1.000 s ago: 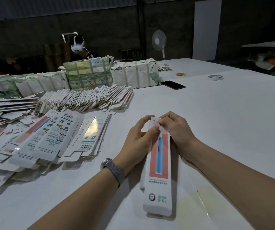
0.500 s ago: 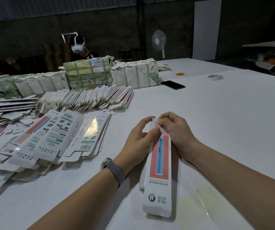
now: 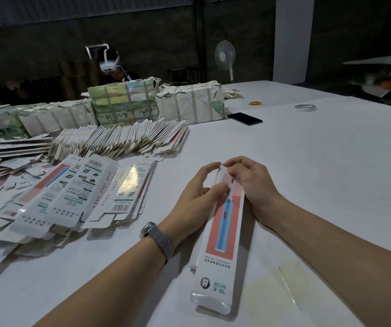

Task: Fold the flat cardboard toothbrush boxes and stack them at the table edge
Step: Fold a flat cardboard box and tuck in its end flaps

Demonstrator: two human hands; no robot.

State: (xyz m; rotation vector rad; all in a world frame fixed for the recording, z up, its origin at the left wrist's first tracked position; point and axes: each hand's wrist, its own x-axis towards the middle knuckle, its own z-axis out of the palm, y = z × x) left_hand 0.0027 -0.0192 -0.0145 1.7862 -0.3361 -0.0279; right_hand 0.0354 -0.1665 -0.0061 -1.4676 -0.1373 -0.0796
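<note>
A long white toothbrush box with a red panel and a blue brush picture lies lengthwise on the white table, its near end towards me. My left hand holds the box's far left side, thumb and fingers curled round it. My right hand pinches the flap at the far end. A loose pile of flat box blanks lies to the left.
A fanned row of flat blanks and strapped bundles sit further back. A black phone, a tape roll and orange rubber bands lie beyond. Another person with a headset sits behind the bundles.
Both hands have stayed at the box's far end; the fingers have shifted slightly on the end flap. The box has barely moved.
</note>
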